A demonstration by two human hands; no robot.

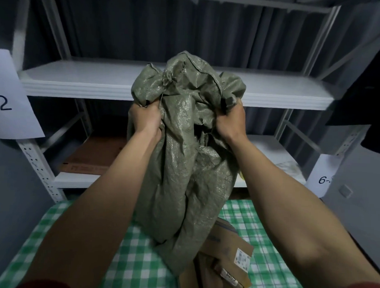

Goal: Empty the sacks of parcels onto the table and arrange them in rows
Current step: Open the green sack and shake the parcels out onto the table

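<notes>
A grey-green woven sack (pixel 183 165) hangs upside down over the table, its stitched bottom end bunched at the top. My left hand (pixel 145 118) grips the bunched fabric on the left side. My right hand (pixel 230 121) grips it on the right side. The sack's lower end reaches down to the table with the green-and-white checked cloth (pixel 136 250). Brown cardboard parcels (pixel 225 254) with white labels lie on the cloth below and to the right of the sack's lower end, partly hidden by it.
A white metal shelving rack (pixel 78 80) stands behind the table. A flat brown carton (pixel 92 157) lies on its lower shelf. Paper labels hang at the left (pixel 10 96) and right (pixel 322 175). A dark garment (pixel 365 103) hangs at the right.
</notes>
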